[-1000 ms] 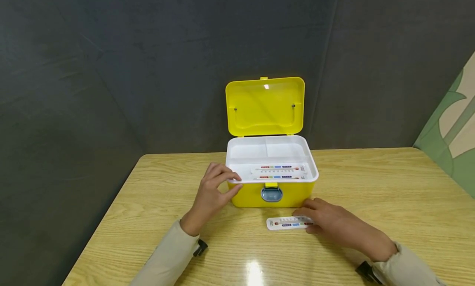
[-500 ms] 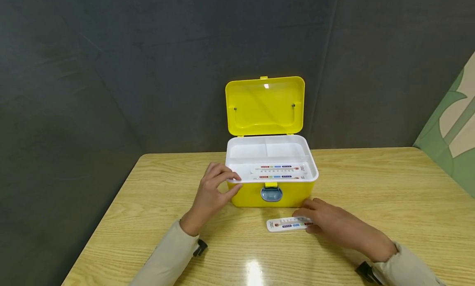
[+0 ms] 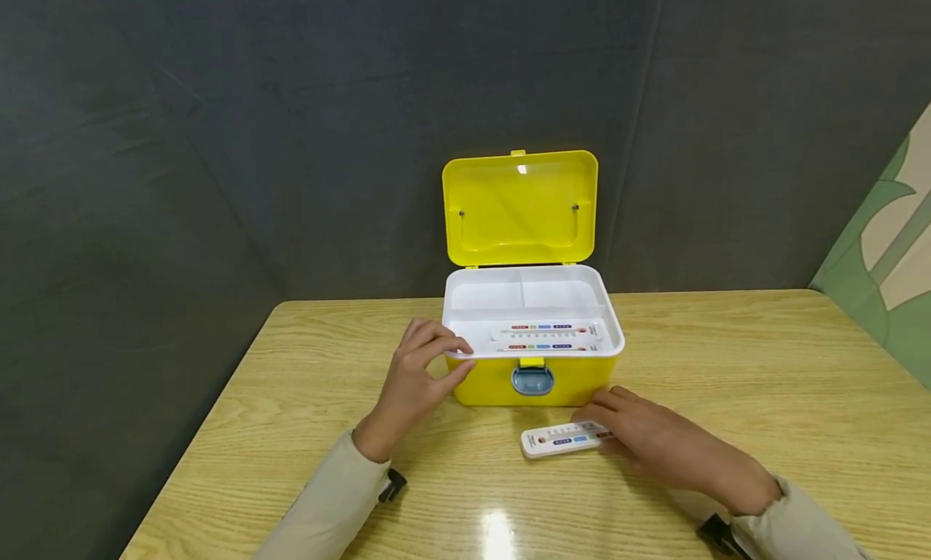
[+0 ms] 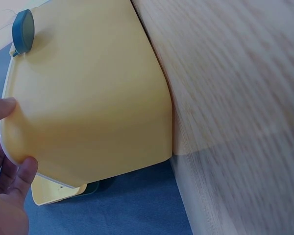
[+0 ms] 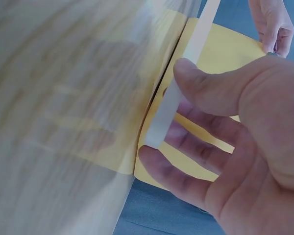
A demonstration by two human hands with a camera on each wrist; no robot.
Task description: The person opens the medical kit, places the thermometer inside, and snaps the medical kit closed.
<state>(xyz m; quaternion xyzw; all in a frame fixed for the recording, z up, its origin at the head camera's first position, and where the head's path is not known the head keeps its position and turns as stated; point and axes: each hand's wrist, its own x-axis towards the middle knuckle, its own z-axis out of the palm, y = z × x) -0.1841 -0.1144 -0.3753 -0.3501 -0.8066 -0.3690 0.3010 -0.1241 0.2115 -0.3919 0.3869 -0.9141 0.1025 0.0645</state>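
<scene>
A yellow toolbox-style case (image 3: 483, 386) stands with its lid (image 3: 519, 200) raised. My left hand (image 3: 410, 386) pinches the case's front left rim between thumb and fingers; in the left wrist view the fingers wrap that corner. In front of the case, my right hand (image 3: 665, 443) holds a flat white thermometer (image 3: 560, 441) with coloured bands, one end hidden by the fingers. The right wrist view has the thermometer (image 5: 161, 117) edge-on between thumb and fingertips, its edge tilted up off the table. Two similar thermometers (image 3: 549, 331) lie in the front compartment of the white tray (image 3: 487, 288).
The wooden table (image 3: 320, 358) meets a dark padded wall (image 3: 349, 140) behind the case. A blue-grey latch (image 3: 532, 381) hangs on the case front. A green leaf-patterned panel (image 3: 873, 221) is at the far right.
The thermometer in my right hand has turned slightly, its near edge lifting off the table. The right fingers have closed in under it. My left hand and the case have stayed put.
</scene>
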